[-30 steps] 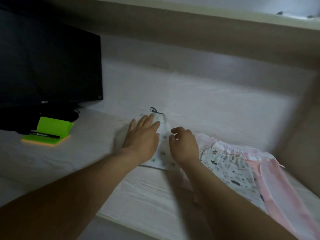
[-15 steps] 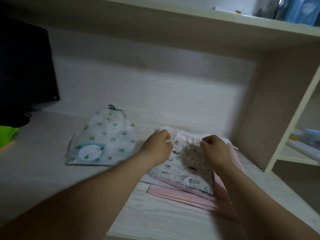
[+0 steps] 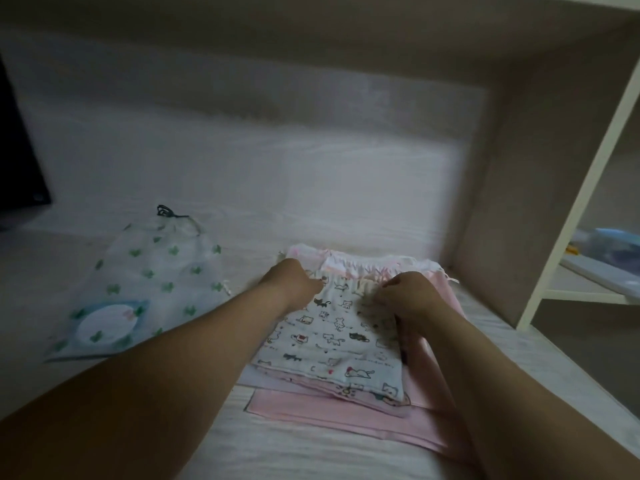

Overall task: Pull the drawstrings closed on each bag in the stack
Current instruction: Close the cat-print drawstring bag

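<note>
— Pale wood-grain desk (image 3: 311, 448) is spreading out in front of me in dim light, tucked under an overhead board (image 3: 311, 19). At the far left a dark monitor (image 3: 17, 150) is edging into view. Beside it a sheer clover-print bag (image 3: 149, 282) is lying flat, its dark cord (image 3: 166, 212) bunching at the far end.

— And your hands?

— My left hand (image 3: 294, 282) is curling its fingers onto the top left corner of the cat-print bag (image 3: 332, 337), which is lying on top of the pink bags (image 3: 311, 407). My right hand (image 3: 408, 292) is pinching the gathered hem at the top right, fingers tucked in.

— Further right?

— The desk's side panel (image 3: 519, 185) is standing just beside the stack, with a white shelf frame (image 3: 581, 188) leaning past it.
</note>
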`<action>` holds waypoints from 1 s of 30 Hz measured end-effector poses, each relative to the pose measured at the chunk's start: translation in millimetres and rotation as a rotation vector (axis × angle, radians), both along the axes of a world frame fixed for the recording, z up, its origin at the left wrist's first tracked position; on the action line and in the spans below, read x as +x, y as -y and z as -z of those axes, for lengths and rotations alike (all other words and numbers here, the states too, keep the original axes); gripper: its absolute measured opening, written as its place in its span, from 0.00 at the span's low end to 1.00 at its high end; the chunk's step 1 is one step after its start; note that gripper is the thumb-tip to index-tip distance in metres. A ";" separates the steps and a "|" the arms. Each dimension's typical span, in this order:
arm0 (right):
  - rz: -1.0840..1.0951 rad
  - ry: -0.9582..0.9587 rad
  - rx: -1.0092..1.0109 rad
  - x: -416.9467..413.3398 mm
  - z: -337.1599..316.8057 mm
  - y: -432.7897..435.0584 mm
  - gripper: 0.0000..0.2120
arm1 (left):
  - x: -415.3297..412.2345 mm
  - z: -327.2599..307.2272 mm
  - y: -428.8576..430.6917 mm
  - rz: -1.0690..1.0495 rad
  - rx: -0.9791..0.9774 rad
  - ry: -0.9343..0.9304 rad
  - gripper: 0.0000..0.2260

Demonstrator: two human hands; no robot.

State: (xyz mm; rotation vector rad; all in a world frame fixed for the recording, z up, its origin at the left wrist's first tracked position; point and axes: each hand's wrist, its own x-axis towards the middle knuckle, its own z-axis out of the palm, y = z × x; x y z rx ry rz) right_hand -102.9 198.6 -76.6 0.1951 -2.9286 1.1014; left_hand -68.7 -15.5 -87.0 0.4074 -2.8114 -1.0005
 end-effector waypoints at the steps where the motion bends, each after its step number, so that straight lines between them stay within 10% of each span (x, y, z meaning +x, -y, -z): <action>1: -0.020 0.024 -0.059 -0.6 0.3 -1.9 0.07 | -1.8 0.5 2.0 0.003 -0.017 0.013 0.23; 7: -0.052 0.000 -0.144 -3.1 0.7 2.9 0.03 | -2.7 2.2 1.2 0.037 0.149 -0.066 0.06; 15: -0.217 0.185 -0.538 7.9 -0.8 5.8 0.17 | 23.7 -14.5 -1.4 0.111 0.862 0.003 0.13; 25: -0.396 0.500 -1.038 24.2 -31.9 5.8 0.12 | 57.9 -61.9 11.0 0.272 1.218 0.093 0.08; 30: -0.213 0.428 -0.886 27.3 10.8 8.7 0.11 | 59.2 -9.7 3.5 0.082 1.018 0.057 0.08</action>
